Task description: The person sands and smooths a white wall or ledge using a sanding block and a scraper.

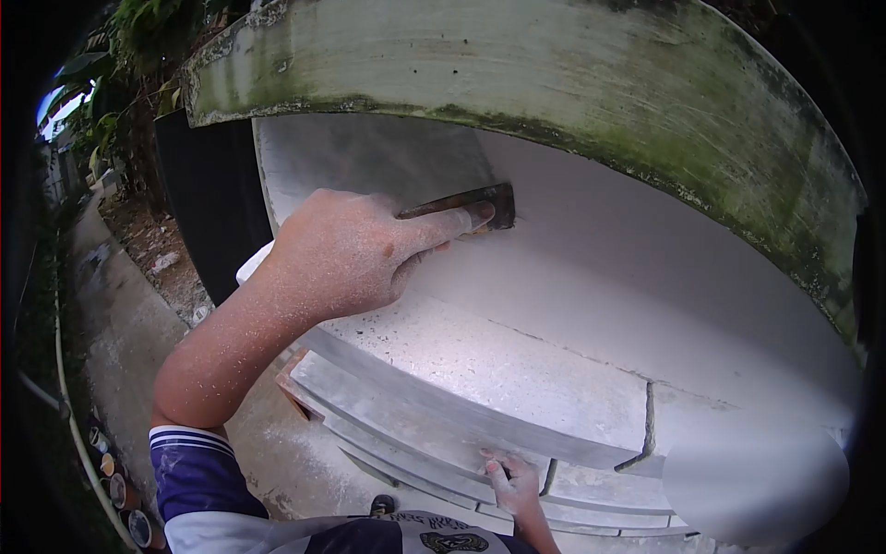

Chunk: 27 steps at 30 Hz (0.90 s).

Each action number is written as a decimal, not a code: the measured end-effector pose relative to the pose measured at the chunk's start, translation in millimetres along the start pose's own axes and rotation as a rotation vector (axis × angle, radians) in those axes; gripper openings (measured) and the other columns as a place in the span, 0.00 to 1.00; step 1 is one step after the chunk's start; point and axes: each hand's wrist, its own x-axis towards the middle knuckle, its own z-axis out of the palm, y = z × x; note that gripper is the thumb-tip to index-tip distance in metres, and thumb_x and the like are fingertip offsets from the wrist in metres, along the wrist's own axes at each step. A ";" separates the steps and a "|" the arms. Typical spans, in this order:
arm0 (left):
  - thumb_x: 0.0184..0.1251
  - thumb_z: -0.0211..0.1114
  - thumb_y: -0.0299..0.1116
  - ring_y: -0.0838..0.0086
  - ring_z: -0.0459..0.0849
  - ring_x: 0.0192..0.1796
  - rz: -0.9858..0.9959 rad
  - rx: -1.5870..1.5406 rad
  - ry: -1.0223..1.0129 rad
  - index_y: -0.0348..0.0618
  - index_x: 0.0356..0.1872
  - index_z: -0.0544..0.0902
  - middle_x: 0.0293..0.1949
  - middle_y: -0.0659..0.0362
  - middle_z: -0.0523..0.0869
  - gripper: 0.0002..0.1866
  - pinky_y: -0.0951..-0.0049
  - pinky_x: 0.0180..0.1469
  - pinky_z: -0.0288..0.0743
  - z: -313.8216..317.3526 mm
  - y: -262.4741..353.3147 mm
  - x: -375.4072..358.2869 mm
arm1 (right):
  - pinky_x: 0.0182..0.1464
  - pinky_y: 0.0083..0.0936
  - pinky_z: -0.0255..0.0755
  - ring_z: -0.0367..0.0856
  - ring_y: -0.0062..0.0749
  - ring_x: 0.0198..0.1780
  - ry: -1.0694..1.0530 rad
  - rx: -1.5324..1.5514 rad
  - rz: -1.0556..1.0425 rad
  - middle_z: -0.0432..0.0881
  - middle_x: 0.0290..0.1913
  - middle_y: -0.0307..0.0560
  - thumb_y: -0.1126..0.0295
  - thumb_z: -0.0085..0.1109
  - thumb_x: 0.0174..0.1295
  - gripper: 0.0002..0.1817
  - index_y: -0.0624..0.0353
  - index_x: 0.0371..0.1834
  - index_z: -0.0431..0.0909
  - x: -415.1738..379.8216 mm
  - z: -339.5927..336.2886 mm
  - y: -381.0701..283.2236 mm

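Dark tool (504,205) in clsd L fingers (447,226)

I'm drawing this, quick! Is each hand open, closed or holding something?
Left hand: closed, holding a dark, flat scraper.
Right hand: fingers partly curled; whether it holds anything cannot be told.

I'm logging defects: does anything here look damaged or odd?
Yes: a dark, jagged crack or open joint cuts across the pale ledge, interrupting its surface; green-black staining streaks the overhang above, unlike the white wall.
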 end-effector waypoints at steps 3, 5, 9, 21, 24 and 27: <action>0.68 0.68 0.40 0.65 0.83 0.24 0.036 0.024 -0.030 0.75 0.65 0.82 0.24 0.59 0.82 0.24 0.63 0.26 0.76 0.2 1.9 -3.9 | 0.36 0.25 0.76 0.81 0.24 0.26 0.008 0.030 -0.007 0.88 0.28 0.44 0.61 0.62 0.74 0.16 0.63 0.48 0.89 0.0 4.0 6.3; 0.67 0.68 0.38 0.65 0.82 0.24 0.021 0.035 -0.041 0.76 0.66 0.82 0.24 0.59 0.81 0.25 0.63 0.25 0.76 0.4 -1.3 -8.6 | 0.35 0.25 0.75 0.80 0.24 0.25 0.013 0.026 -0.021 0.87 0.28 0.44 0.61 0.62 0.74 0.16 0.64 0.47 0.89 -0.4 2.8 9.2; 0.67 0.70 0.37 0.65 0.82 0.23 -0.036 0.024 -0.034 0.77 0.66 0.82 0.22 0.58 0.79 0.27 0.63 0.25 0.75 3.2 -13.0 -12.6 | 0.37 0.26 0.77 0.81 0.25 0.26 0.011 0.001 -0.020 0.87 0.28 0.44 0.61 0.62 0.74 0.16 0.64 0.45 0.89 2.0 0.8 -1.3; 0.64 0.68 0.35 0.63 0.85 0.25 0.042 -0.004 -0.036 0.79 0.69 0.78 0.25 0.56 0.82 0.31 0.63 0.25 0.77 -2.7 6.4 -2.2 | 0.47 0.29 0.81 0.90 0.35 0.40 0.040 0.063 0.047 0.92 0.39 0.51 0.63 0.62 0.73 0.14 0.65 0.42 0.89 -2.6 2.8 1.8; 0.62 0.69 0.35 0.63 0.84 0.25 -0.044 0.009 -0.053 0.80 0.68 0.79 0.23 0.58 0.81 0.31 0.62 0.26 0.76 2.2 -6.7 -11.5 | 0.47 0.29 0.81 0.91 0.35 0.40 0.044 0.030 -0.017 0.92 0.39 0.52 0.64 0.63 0.72 0.13 0.65 0.44 0.89 4.1 -1.0 -2.0; 0.61 0.69 0.35 0.64 0.84 0.26 0.027 0.034 -0.063 0.81 0.68 0.79 0.24 0.58 0.81 0.33 0.62 0.26 0.76 -0.5 5.2 1.6 | 0.46 0.29 0.81 0.91 0.36 0.40 -0.011 -0.008 0.021 0.92 0.39 0.52 0.65 0.63 0.72 0.12 0.63 0.45 0.89 -0.1 -0.2 0.0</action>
